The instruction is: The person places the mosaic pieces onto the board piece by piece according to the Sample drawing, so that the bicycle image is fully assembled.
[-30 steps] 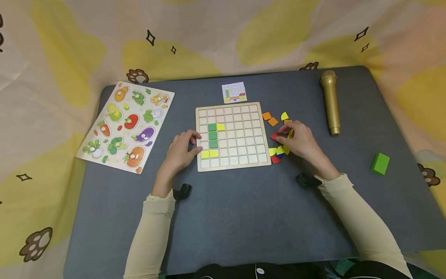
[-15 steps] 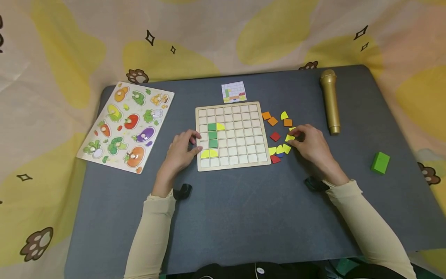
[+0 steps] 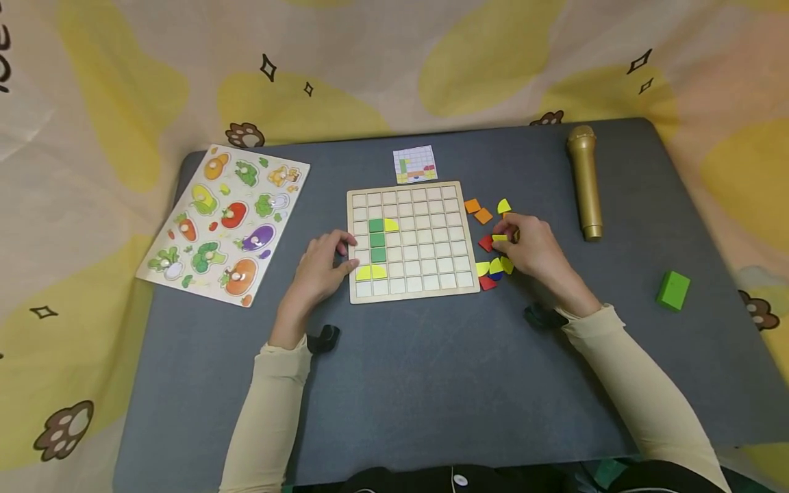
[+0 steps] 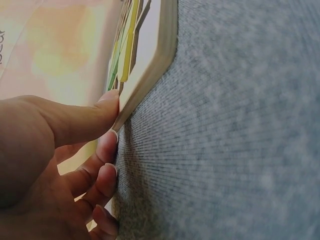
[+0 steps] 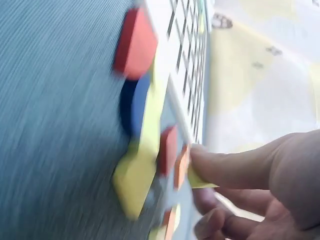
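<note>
My left hand (image 3: 322,266) holds the left edge of a wooden grid board (image 3: 425,296). Its thumb lies on the rim, with the other fingertips against the side, as the left wrist view shows. Three green squares (image 3: 377,239) and several yellow pieces (image 3: 391,224) sit in the board's cells. Just right of the board, my right hand (image 3: 535,250) pinches a yellow piece (image 5: 200,181) between thumb and fingers; its full outline is hidden. Under and beside that hand lie a red piece (image 3: 485,243), orange squares (image 3: 483,216), and several yellow, red and blue pieces.
A small pattern card (image 3: 414,164) lies beyond the board. At the left is a vegetable puzzle board (image 3: 224,229) with several pieces. A gold microphone (image 3: 585,185) and a green block (image 3: 673,290) lie on the right side of the grey table (image 3: 456,383).
My right hand reached right to the loose yellow pieces, took one, and has come back left toward the board with it. The left hand has stayed at the board's edge.
</note>
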`<control>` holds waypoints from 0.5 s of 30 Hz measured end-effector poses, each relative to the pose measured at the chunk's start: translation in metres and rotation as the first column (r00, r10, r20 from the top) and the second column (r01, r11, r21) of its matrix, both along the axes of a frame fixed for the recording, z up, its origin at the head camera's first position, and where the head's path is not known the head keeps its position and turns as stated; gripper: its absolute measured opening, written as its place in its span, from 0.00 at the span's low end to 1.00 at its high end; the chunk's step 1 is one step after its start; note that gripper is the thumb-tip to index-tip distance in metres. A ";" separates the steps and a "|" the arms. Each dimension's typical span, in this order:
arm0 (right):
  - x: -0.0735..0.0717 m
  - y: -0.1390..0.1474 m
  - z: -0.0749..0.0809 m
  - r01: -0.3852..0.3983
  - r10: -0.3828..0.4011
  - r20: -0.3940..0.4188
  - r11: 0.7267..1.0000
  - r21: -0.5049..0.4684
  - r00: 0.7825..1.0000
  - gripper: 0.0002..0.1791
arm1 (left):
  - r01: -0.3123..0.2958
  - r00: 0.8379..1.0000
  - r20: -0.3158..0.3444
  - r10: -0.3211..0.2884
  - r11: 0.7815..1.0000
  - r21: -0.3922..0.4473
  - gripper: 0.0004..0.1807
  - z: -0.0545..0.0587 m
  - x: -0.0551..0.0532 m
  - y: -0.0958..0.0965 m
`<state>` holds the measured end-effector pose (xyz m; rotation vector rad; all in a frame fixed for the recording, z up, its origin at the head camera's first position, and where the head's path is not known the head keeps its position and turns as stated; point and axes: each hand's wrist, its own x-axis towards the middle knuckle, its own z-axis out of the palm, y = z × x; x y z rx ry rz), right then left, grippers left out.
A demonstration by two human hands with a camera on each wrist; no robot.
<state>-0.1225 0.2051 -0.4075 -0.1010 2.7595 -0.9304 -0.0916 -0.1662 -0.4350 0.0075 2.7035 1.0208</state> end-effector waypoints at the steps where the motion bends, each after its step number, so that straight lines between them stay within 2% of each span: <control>1: 0.000 -0.005 0.000 -0.014 0.014 -0.023 1.000 -0.017 1.000 0.10 | 0.000 1.000 0.001 0.000 1.000 0.000 0.18 0.000 0.000 0.000; 7: 0.001 -0.044 -0.004 -0.088 0.071 -0.141 0.989 -0.119 0.988 0.10 | -0.005 1.000 0.004 0.005 1.000 0.003 0.18 0.001 0.000 0.000; 10: 0.006 -0.066 -0.006 -0.136 0.112 -0.156 0.978 -0.156 0.981 0.09 | -0.003 1.000 0.001 0.003 1.000 -0.001 0.18 0.001 0.000 0.001; 15: 0.015 -0.105 -0.008 -0.220 0.194 -0.137 0.952 -0.211 0.971 0.07 | -0.001 1.000 -0.005 0.001 1.000 -0.006 0.17 0.000 -0.001 0.001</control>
